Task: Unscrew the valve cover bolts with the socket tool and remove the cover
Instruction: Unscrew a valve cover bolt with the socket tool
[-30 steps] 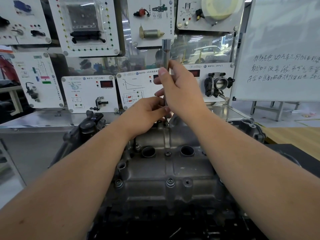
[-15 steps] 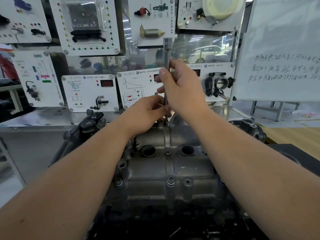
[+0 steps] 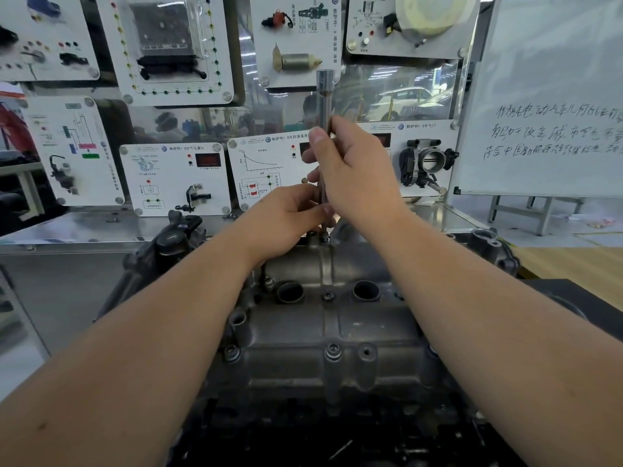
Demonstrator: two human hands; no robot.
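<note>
Holding steady across the last second, both hands look almost unmoved: the right hand grips the upright socket tool mid-shaft, and the left hand pinches it low down, just above the far-edge bolt. So that bolt is probably still being spun out by hand. The cover sits on the engine. Counted: one tool, at least four visible bolts, two open plug wells.
</note>
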